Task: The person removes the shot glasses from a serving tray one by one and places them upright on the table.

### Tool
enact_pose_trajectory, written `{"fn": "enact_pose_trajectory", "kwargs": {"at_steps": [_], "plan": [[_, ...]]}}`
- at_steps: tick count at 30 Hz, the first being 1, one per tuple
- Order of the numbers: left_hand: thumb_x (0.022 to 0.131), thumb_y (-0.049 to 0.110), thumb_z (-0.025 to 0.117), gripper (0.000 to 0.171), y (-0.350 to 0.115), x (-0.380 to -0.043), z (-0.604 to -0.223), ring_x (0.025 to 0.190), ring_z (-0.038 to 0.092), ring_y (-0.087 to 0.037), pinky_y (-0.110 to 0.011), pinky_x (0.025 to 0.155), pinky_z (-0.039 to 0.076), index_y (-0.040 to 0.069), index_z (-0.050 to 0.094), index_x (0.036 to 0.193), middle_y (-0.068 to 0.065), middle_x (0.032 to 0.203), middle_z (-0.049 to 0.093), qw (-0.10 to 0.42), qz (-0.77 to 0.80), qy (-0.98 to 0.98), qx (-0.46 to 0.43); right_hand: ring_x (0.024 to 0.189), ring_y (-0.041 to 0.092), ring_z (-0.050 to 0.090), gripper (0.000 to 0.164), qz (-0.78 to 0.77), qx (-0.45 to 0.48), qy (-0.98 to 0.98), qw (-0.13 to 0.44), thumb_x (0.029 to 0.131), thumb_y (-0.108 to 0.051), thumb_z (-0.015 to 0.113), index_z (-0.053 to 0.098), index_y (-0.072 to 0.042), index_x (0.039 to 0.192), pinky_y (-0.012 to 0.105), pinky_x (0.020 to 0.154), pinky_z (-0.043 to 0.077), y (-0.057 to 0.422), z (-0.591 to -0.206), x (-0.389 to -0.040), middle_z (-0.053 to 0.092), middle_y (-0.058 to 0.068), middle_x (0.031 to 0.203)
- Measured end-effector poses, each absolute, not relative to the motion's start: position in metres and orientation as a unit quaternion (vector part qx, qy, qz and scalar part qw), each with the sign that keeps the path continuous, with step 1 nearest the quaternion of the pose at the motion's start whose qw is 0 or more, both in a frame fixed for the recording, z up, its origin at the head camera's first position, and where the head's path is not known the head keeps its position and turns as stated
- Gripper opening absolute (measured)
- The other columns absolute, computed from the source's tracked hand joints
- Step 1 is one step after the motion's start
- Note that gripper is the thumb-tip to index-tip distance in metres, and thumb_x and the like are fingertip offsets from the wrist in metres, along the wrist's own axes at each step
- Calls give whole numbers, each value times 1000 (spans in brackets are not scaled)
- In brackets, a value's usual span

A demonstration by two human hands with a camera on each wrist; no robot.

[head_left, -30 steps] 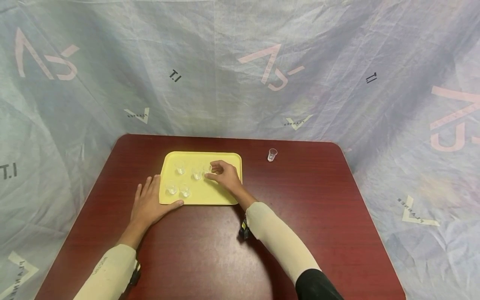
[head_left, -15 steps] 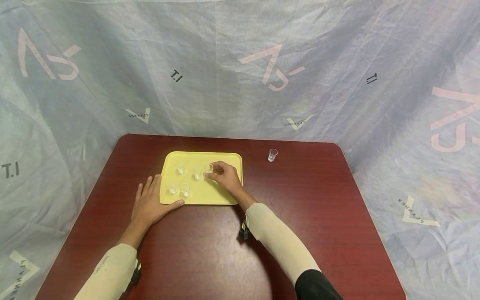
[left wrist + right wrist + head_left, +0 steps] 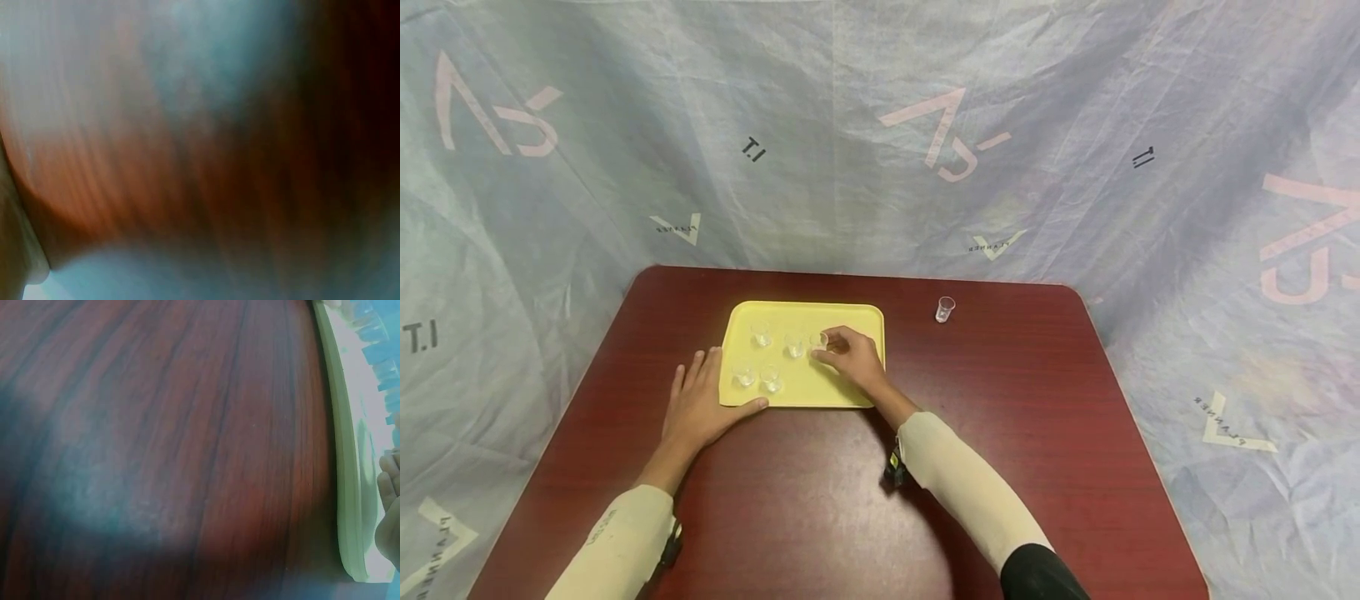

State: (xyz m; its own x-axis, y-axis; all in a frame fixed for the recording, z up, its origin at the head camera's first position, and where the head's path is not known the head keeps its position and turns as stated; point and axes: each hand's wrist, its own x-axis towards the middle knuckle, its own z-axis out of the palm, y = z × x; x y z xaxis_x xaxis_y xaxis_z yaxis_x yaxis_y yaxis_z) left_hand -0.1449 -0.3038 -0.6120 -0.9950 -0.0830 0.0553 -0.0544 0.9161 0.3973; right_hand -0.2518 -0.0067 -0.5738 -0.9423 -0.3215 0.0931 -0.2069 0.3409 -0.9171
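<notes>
Cup [image 3: 818, 342] pinched by right hand [image 3: 854, 360], drawn slightly nearer than before, left hand [image 3: 696, 404] spread against yellow tray [image 3: 805, 315].

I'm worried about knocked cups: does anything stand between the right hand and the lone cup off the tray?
Only the yellow tray's right rim; nothing else visible stands between the right hand and the lone cup.

The head view looks forward and down from above; wrist views skim the red-brown wood-grained tabletop [image 3: 805, 500] closely; head and right wrist share the yellow rectangular tray [image 3: 808, 388].
</notes>
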Motion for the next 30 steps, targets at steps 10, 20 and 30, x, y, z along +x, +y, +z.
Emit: {"fn": "enact_pose_trajectory", "kwargs": {"at_steps": [10, 20, 30], "plan": [[69, 97, 59, 143, -303, -145, -611, 164, 10, -39, -62, 132, -2, 10, 6, 169, -16, 175, 16, 34, -204, -978, 33, 99, 20, 75, 41, -569, -150, 807, 49, 85, -23, 88, 74, -9, 121, 31, 91, 62, 3, -573, -250, 79, 7, 109], [69, 97, 60, 142, -303, -146, -611, 163, 12, -39, -63, 131, 1, 12, 7, 169, -16, 175, 17, 40, -210, -976, 32, 99, 22, 76, 41, -583, -149, 798, 30, 84, -23, 89, 75, -7, 119, 32, 92, 63, 16, -569, -253, 80, 8, 110], [68, 96, 62, 142, -304, -146, -611, 163, 12, -40, -64, 131, 2, 12, 8, 169, -17, 175, 18, 42, -210, -976, 35, 96, 21, 77, 37, -595, -126, 793, -3, 82, -21, 91, 77, -10, 114, 31, 91, 63, 41, -566, -258, 80, 8, 107]]}}
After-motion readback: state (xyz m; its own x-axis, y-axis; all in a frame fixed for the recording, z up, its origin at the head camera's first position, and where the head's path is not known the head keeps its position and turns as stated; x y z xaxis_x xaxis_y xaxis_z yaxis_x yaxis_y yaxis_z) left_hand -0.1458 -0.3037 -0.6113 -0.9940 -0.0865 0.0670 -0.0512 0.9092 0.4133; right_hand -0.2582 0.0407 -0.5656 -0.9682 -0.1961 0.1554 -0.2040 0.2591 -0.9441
